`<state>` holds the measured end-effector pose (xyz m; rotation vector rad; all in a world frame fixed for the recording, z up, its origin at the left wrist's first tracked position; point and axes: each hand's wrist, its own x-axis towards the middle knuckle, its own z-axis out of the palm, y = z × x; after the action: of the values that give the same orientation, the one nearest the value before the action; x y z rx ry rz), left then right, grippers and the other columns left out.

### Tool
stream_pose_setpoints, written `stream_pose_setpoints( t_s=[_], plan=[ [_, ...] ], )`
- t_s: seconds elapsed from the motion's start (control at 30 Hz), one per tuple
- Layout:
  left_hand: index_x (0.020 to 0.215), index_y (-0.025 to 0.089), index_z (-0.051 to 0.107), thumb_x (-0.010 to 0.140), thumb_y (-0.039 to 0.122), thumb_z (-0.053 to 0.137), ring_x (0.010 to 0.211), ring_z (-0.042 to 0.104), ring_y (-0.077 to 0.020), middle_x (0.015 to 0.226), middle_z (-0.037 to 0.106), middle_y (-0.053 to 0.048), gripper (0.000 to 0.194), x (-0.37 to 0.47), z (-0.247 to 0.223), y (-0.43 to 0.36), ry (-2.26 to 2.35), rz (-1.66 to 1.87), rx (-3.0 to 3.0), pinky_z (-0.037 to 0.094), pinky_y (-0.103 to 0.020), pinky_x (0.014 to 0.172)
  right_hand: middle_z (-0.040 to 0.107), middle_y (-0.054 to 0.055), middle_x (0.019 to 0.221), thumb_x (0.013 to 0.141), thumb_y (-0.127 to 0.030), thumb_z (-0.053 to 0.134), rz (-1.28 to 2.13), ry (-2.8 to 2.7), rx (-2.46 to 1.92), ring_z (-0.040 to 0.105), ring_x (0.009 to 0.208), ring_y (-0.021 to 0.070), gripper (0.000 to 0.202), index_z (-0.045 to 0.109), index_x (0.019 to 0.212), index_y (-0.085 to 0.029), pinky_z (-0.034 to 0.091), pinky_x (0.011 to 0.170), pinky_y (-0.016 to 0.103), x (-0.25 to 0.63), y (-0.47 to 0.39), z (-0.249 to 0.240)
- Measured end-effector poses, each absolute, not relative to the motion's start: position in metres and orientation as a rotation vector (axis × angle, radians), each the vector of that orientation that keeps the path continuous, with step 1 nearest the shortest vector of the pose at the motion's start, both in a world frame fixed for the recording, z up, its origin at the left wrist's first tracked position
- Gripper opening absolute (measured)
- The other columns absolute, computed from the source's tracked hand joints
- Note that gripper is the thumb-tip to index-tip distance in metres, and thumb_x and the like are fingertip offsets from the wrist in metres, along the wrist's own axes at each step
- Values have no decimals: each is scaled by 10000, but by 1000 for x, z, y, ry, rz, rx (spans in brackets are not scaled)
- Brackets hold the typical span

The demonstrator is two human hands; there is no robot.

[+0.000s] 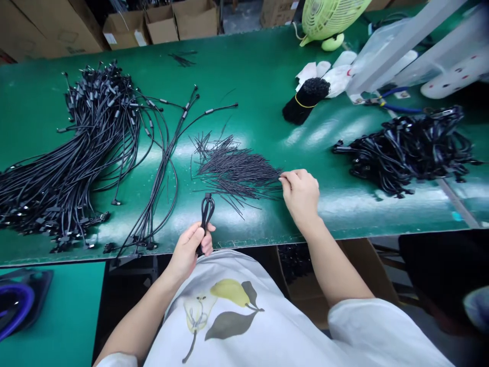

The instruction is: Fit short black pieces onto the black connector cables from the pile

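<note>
My left hand (193,244) is closed around a folded black cable (207,208), whose looped end and connector stick up above the fingers near the table's front edge. To the right, my right hand (301,196) pinches at the right end of a loose pile of thin black twist ties (240,168). Its thumb and index finger are pressed together there; whether one tie or several are between them is too small to tell. Left of the pile, a few straight black cables (164,158) lie lengthwise across the green table (244,76).
A large heap of black cables (95,127) covers the left side. At right lie bundled cables (408,148), with blue-handled pliers (401,104) behind. A banded bunch of black ties (305,102) stands near a green fan (330,20). Cardboard boxes (164,25) line the far edge.
</note>
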<state>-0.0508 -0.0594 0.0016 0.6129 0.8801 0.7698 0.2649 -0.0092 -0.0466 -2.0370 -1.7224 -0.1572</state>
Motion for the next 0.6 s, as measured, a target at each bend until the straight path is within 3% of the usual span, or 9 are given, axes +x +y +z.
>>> stream_pose_setpoints(
  t_s=[0.13,0.23,0.37,0.47,0.6],
  plan=[
    [1036,113,585,858,453,635,521,388,-63,619,408,54,387,-50,2,-61,868,762,653,330,-225,510,556,153,1109,918,-284,465,-254,-1590,-2002,509,987,271,223,655,911,-167,392,835,407,256,-11,-35],
    [1119,115,562,859,451,633,526,396,-67,629,416,54,430,-45,4,-63,843,770,644,338,-226,512,588,126,990,925,-303,474,-195,-1556,-1925,532,921,252,216,647,911,-174,406,831,397,230,-13,-24],
    [1376,160,396,864,436,628,520,400,-75,621,419,70,627,-37,1,-61,764,791,623,348,-223,517,618,53,818,935,-313,497,454,-1740,-1553,555,742,180,202,637,863,-186,445,719,310,163,-24,-14],
    [1431,161,355,884,445,588,527,404,-79,624,415,68,659,-39,-6,-58,750,843,659,355,-225,526,620,35,807,939,-272,495,886,-1832,-1255,585,748,161,187,627,841,-184,465,686,272,118,-36,-11],
    [1386,126,468,926,453,491,565,427,-89,669,461,33,564,-51,-18,-58,962,973,866,380,-238,570,622,50,842,957,-229,478,696,-2043,-1180,584,761,165,150,601,886,-181,452,697,275,96,-44,-9]
  ],
)
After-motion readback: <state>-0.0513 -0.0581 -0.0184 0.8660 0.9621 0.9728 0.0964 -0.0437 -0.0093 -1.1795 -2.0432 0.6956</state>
